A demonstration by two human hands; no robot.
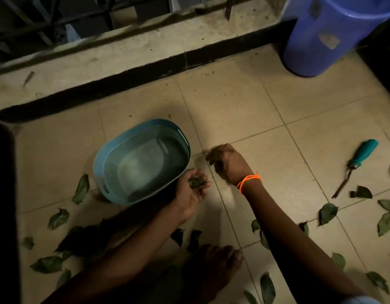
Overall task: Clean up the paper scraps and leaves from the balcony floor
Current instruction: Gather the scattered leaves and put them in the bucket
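Leaves point(81, 189) lay scattered over the tiled floor point(233, 102) from left to right, most near the person's foot point(213, 266); they looked light, thin and limp, best pinched by an edge or stem; the blue basket point(106, 159) held nothing I could make out; just beside its rim the left hand point(193, 194) cupped a few leaves in curled fingers; the right hand point(228, 163) was bunched, blurred, its contents impossible to tell; no paper scraps showed clearly in the dim light.
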